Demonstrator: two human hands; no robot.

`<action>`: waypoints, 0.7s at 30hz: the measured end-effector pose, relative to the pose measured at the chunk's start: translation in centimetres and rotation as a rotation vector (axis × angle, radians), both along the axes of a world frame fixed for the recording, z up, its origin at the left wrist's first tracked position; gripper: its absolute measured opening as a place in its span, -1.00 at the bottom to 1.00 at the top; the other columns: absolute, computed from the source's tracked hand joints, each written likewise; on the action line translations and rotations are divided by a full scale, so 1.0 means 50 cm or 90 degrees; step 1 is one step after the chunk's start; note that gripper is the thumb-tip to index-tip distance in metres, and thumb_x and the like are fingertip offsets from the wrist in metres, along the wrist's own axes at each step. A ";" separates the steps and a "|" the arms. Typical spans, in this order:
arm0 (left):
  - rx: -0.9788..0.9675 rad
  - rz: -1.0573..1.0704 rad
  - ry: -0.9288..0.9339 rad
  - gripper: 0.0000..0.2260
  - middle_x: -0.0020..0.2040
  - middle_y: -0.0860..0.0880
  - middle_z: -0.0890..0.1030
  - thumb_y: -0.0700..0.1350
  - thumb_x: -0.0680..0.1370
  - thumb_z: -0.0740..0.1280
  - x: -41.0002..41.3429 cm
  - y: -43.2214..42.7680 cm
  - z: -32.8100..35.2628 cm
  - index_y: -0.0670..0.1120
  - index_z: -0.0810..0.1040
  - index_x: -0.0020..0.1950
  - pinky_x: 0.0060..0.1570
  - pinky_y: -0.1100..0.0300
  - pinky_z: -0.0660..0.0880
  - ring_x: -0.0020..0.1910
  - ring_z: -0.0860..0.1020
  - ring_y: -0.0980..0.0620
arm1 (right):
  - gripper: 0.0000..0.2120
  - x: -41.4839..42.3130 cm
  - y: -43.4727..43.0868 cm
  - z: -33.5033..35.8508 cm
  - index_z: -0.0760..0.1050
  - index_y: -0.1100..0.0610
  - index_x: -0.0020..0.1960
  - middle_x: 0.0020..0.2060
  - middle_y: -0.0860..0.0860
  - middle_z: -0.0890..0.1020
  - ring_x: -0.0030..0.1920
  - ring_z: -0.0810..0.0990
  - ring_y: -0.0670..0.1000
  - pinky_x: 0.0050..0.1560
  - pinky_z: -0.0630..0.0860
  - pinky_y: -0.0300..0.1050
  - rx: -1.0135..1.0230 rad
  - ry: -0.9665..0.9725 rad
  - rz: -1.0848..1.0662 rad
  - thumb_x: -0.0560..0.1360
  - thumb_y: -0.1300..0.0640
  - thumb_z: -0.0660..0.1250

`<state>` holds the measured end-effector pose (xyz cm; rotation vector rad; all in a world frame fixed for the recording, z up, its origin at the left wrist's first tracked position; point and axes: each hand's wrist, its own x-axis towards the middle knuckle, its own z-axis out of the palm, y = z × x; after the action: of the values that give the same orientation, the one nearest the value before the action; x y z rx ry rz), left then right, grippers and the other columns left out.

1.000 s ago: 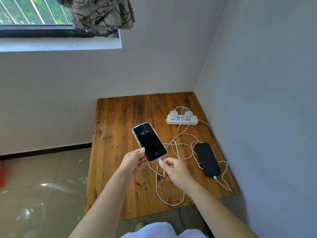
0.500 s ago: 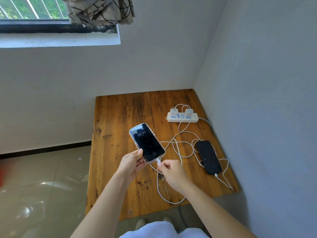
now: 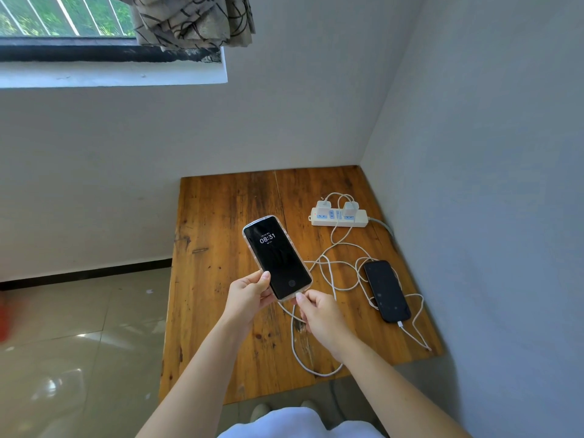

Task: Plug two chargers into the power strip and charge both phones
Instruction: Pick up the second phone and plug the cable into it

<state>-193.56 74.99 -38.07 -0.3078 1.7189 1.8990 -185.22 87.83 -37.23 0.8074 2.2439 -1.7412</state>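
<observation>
My left hand (image 3: 249,295) holds a phone in a clear case (image 3: 276,257) above the wooden table (image 3: 221,216); its screen shows 08:31. My right hand (image 3: 319,314) pinches the plug end of a white cable (image 3: 295,349) right at the phone's bottom edge. A second, dark phone (image 3: 387,290) lies flat at the right with a white cable plugged into its near end. At the back right, a white power strip (image 3: 338,218) carries two white chargers (image 3: 324,205).
The table sits in a corner, walls behind and on the right. Loose white cable loops (image 3: 341,267) lie between the phones and the strip. A tiled floor (image 3: 79,343) lies to the left, a window with a curtain (image 3: 189,20) above.
The view has shifted slightly. My right hand has brought the cable plug closer to the held phone's bottom edge. The second phone and the strip have not moved.
</observation>
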 end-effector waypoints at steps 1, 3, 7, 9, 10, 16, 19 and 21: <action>0.001 0.003 -0.003 -0.88 -0.09 -0.07 0.70 -0.15 0.58 0.27 0.002 0.001 0.000 -0.08 0.61 -0.02 -0.16 0.20 0.60 -0.09 0.68 0.02 | -0.68 0.000 -0.001 -0.001 0.43 0.13 -0.29 -0.47 -0.01 0.38 -0.46 0.33 -0.10 -0.41 0.34 -0.24 0.002 0.001 -0.006 0.60 0.04 0.17; 0.000 0.011 -0.005 -0.88 -0.12 -0.06 0.71 -0.14 0.58 0.28 0.005 0.003 0.002 -0.07 0.61 -0.04 -0.23 0.25 0.59 -0.12 0.68 0.04 | -0.69 0.002 -0.001 -0.003 0.46 0.14 -0.26 -0.49 -0.02 0.38 -0.49 0.32 -0.12 -0.46 0.30 -0.27 0.010 0.004 -0.017 0.60 0.02 0.18; 0.007 0.007 -0.003 -0.87 -0.15 -0.04 0.72 -0.15 0.58 0.27 0.008 0.004 0.004 -0.09 0.62 -0.02 -0.26 0.28 0.57 -0.12 0.68 0.06 | -0.68 0.006 -0.002 -0.007 0.49 0.14 -0.25 -0.50 -0.04 0.39 -0.48 0.33 -0.13 -0.45 0.32 -0.27 0.005 0.008 -0.029 0.59 0.00 0.19; 0.013 0.002 -0.004 -0.87 -0.14 -0.04 0.72 -0.14 0.58 0.27 0.008 0.004 0.004 -0.09 0.62 0.00 -0.24 0.26 0.58 -0.10 0.68 0.04 | -0.67 0.008 -0.002 -0.008 0.52 0.19 -0.20 -0.50 -0.04 0.40 -0.49 0.33 -0.14 -0.46 0.31 -0.29 0.010 0.014 -0.032 0.59 -0.01 0.19; 0.016 0.003 -0.006 -0.87 -0.14 -0.04 0.72 -0.15 0.58 0.27 0.009 0.004 0.004 -0.09 0.62 0.00 -0.23 0.26 0.59 -0.10 0.68 0.04 | -0.67 0.009 -0.002 -0.007 0.54 0.20 -0.18 -0.51 -0.05 0.40 -0.50 0.33 -0.15 -0.47 0.31 -0.31 0.013 0.021 -0.036 0.59 -0.01 0.19; 0.044 0.005 -0.022 -0.85 -0.13 -0.09 0.72 -0.16 0.58 0.26 0.013 0.005 0.004 -0.12 0.61 0.05 -0.21 0.23 0.60 -0.08 0.68 -0.01 | -0.68 0.012 -0.001 -0.002 0.55 0.18 -0.21 -0.55 -0.07 0.39 -0.53 0.31 -0.15 -0.52 0.28 -0.35 0.008 0.051 -0.070 0.58 -0.01 0.22; 0.044 0.004 -0.020 -0.86 -0.14 -0.08 0.72 -0.17 0.59 0.26 0.015 0.007 0.007 -0.12 0.61 0.05 -0.22 0.24 0.60 -0.09 0.68 -0.01 | -0.66 0.016 0.000 -0.001 0.55 0.23 -0.19 -0.53 -0.06 0.39 -0.53 0.32 -0.15 -0.51 0.29 -0.36 0.006 0.053 -0.073 0.57 -0.01 0.23; 0.041 0.006 -0.019 -0.86 -0.16 -0.07 0.72 -0.18 0.59 0.26 0.016 0.009 0.009 -0.12 0.61 0.03 -0.24 0.25 0.59 -0.11 0.69 0.00 | -0.65 0.019 0.001 -0.002 0.55 0.26 -0.16 -0.52 -0.03 0.40 -0.53 0.32 -0.15 -0.51 0.29 -0.36 0.008 0.059 -0.072 0.58 -0.01 0.23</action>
<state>-192.74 75.44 -37.63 -0.3187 1.6371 1.9430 -184.27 87.87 -37.32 0.8913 2.3121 -1.8516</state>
